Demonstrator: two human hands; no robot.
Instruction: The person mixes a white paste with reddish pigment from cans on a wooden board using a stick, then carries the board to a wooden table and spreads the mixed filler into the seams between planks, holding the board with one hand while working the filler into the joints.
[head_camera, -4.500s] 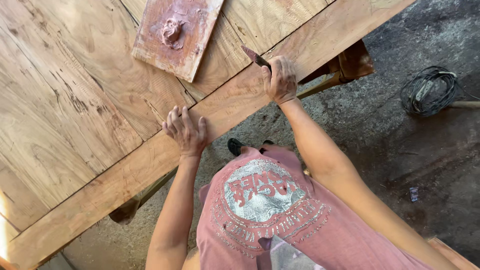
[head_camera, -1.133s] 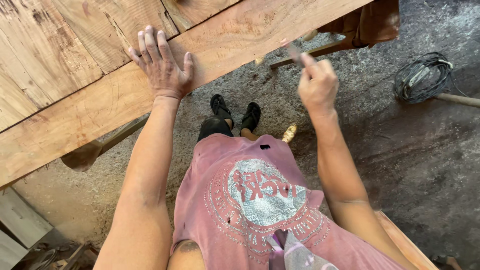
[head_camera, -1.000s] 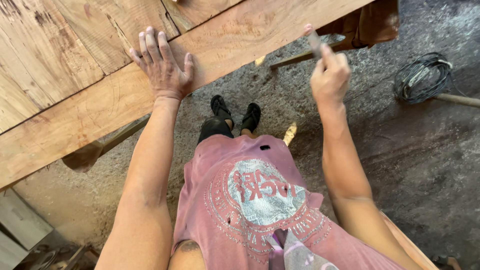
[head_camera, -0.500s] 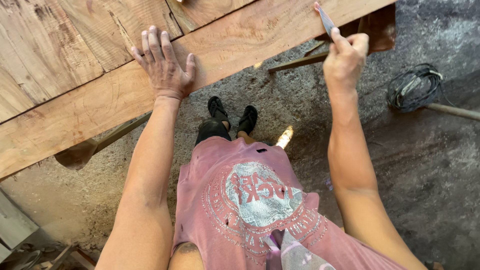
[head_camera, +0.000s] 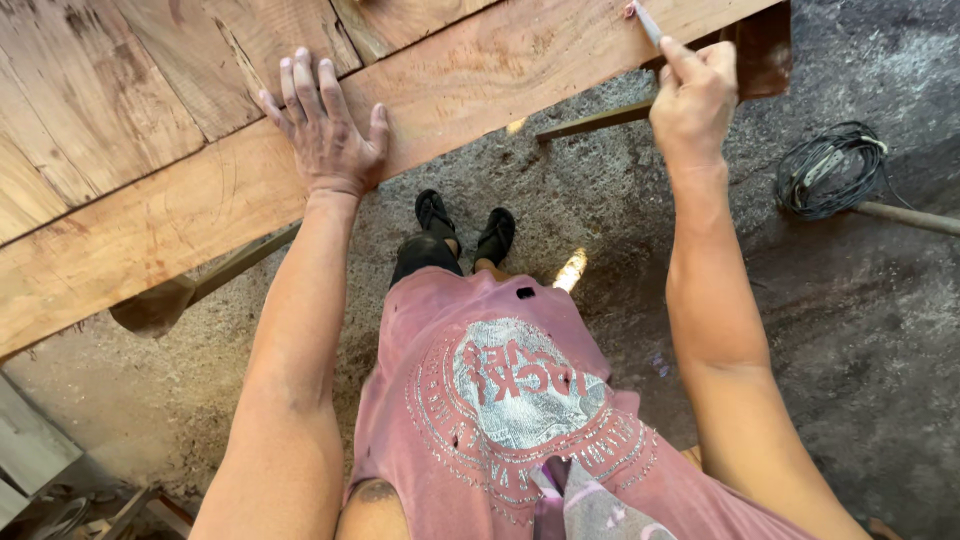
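My left hand (head_camera: 325, 125) lies flat, fingers spread, on a long wooden plank (head_camera: 480, 80) that edges a big wooden tabletop (head_camera: 120, 90). My right hand (head_camera: 695, 95) is raised at the plank's right end. It pinches a thin flat blade-like tool (head_camera: 645, 20) whose tip touches the plank's near edge. The tool's upper end runs out of the frame.
Under the top, a wooden leg (head_camera: 765, 45) and a slanted brace (head_camera: 600, 120) show at the right, another leg end (head_camera: 160, 305) at the left. A coiled black cable (head_camera: 830, 170) lies on the dusty concrete floor. My feet in black sandals (head_camera: 465, 225) stand below.
My right hand has risen from below the plank's edge up to its right end, bringing the tool against the wood. My left hand stays flat on the plank.
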